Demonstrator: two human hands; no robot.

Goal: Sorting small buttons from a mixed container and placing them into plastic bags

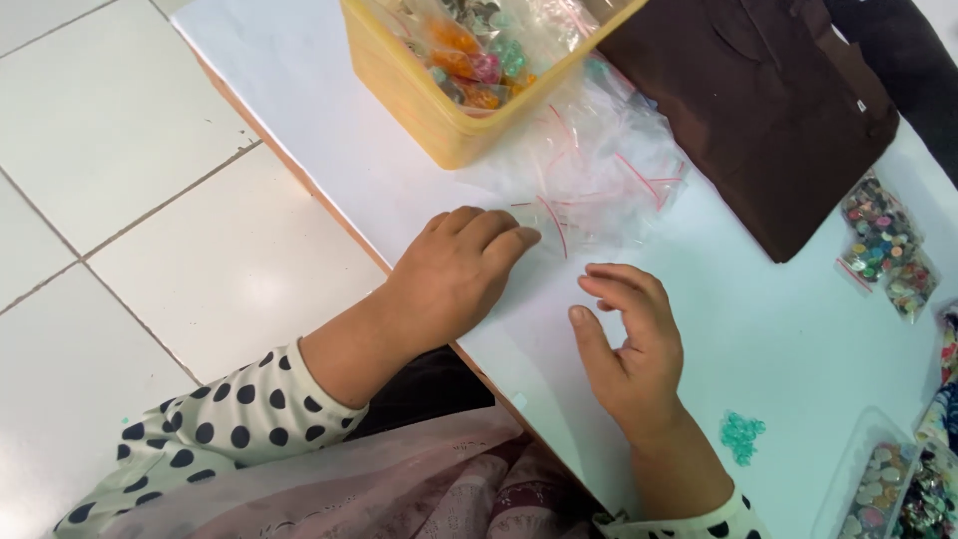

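the left hand (461,269) lies flat on the white table (778,329), fingers together, their tips on the edge of a heap of clear zip bags (599,165) beside the yellow tub (439,100). the right hand (631,344) hovers half-curled and empty, near small teal beads (741,436).

The scene is brightly, evenly lit; the white surface (778,329) is nearly washed out, shadows are faint, and slight blur is seen.
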